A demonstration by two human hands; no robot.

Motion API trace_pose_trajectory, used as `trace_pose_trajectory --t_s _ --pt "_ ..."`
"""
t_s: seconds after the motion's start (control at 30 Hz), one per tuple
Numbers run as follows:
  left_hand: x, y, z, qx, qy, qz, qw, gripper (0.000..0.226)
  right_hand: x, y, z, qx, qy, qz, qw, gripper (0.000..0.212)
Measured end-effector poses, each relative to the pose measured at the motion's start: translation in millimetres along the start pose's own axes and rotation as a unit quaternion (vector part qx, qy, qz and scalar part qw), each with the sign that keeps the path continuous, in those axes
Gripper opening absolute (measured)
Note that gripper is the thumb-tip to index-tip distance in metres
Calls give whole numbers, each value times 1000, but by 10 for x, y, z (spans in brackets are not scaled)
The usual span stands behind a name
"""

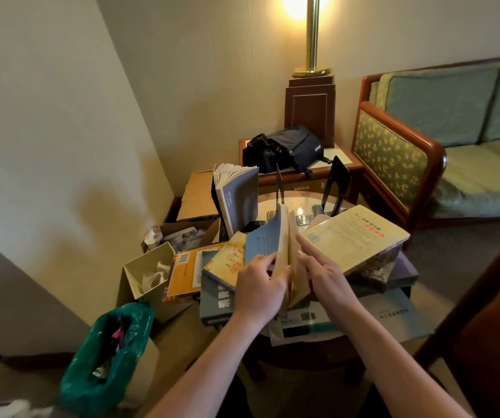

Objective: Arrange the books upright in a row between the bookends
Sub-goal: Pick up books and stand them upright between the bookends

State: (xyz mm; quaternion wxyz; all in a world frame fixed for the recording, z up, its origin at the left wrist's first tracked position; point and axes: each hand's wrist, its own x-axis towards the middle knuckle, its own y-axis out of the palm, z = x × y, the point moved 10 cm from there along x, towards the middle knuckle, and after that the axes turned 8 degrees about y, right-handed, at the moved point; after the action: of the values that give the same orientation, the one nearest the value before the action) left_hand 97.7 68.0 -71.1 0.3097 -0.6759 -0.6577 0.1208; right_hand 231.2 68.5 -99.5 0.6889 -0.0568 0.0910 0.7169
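Paperback (285,254) stands on edge in the middle of the counter (300,348), among flat-lying books and in front of the two black bookends (334,188), its blue cover and pages fanning open. The left hand (257,285) has its grip closed on the cover side, while the right hand (322,267) lies open and flat against the pages. It looks light and floppy, so I judge it best squeezed shut and held near the spine, both covers pinched, before it goes beside the grey book (238,197) already upright.
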Motion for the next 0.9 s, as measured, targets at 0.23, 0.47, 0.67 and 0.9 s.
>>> trace_pose_trajectory --t_s 0.23,0.47,0.67,0.9 --pt "-196 391 152 -42 -33 44 998 32 -37 -74 -359 -5 70 -36 997 51" --pt "-164 290 380 -17 -28 72 997 33 -20 -133 -437 49 106 -31 993 56" --pt "45 -140 445 193 24 88 977 47 -87 -204 -268 92 114 23 989 49" --pt "406 -861 231 -15 -40 70 997 36 -157 -288 62 96 88 85 988 33"
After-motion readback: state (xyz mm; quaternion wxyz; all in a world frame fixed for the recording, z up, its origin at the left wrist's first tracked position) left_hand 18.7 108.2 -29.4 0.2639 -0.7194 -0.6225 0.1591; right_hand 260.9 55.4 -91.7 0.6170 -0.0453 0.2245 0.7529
